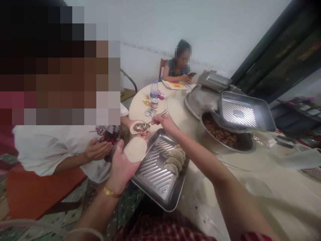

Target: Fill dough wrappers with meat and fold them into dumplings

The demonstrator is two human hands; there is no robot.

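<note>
Left palm: we keep our left hand [124, 167] open and palm up, a dumpling wrapper [135, 149] lying across it beside the left edge of a ribbed metal tray [156, 167].
Spoon: our right hand [165, 121] grips the spoon [163, 112] by its handle, its filled end over a second wrapper [133, 130].
Co-worker: a hand [130, 123] supports that second wrapper, left of our tray's far end.
Dumplings: we see a row [176, 160] along the tray's right edge, toward the far right corner.
Filling: dark mince [220, 132] sits in a steel bowl [247, 144].
Round table [136, 103]: a plastic bottle [154, 89] stands near its far left edge.
</note>
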